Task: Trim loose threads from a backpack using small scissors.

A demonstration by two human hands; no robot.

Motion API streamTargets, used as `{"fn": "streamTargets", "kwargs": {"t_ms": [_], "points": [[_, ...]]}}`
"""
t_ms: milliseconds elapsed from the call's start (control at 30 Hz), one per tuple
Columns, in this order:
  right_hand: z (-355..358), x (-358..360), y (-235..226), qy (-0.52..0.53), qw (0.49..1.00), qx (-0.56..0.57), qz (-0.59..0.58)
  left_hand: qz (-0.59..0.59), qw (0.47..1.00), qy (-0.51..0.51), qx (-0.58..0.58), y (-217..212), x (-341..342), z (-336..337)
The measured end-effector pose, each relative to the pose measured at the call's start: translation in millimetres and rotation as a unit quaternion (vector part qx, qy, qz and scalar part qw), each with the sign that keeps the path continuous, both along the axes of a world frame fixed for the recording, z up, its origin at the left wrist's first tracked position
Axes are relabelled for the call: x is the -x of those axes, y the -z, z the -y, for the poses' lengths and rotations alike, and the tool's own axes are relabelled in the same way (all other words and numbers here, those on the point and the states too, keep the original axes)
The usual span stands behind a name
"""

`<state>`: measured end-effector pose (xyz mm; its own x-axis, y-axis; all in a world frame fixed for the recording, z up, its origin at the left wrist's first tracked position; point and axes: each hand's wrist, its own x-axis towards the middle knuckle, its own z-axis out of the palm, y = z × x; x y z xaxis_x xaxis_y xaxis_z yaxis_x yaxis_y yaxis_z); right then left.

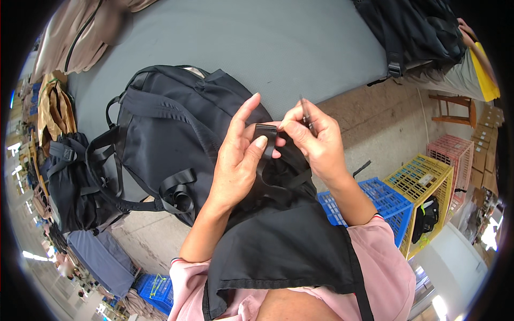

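Pinching black strap (266, 140) folded end, left hand (239, 160); right hand (316, 142) grips thin tool (305, 113), pointing up.

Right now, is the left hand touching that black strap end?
Touching. The head view shows the left hand pinching the folded end of the black strap between thumb and forefinger, with no gap between them.
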<state>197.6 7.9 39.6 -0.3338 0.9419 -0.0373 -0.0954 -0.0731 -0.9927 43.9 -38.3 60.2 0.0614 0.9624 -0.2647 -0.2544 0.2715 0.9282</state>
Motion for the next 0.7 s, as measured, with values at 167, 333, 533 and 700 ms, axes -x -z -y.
{"fn": "streamTargets", "kwargs": {"t_ms": [167,333,533,700], "points": [[7.8,-4.5,8.3,0.129,0.991,-0.033,0.007,0.032,0.999,-0.024,-0.001,6.5,3.9,-1.7],[28.5,-21.2,19.7,0.059,0.984,-0.085,0.144,0.065,0.997,-0.04,0.002,8.8,5.4,-3.1],[26.0,-14.5,21.2,0.049,0.989,-0.091,0.105,0.072,0.996,-0.053,0.009,5.0,9.6,-3.7],[24.4,-19.9,22.0,0.035,0.98,-0.146,0.134,0.075,0.995,-0.057,0.016,4.9,10.8,-3.1]]}}
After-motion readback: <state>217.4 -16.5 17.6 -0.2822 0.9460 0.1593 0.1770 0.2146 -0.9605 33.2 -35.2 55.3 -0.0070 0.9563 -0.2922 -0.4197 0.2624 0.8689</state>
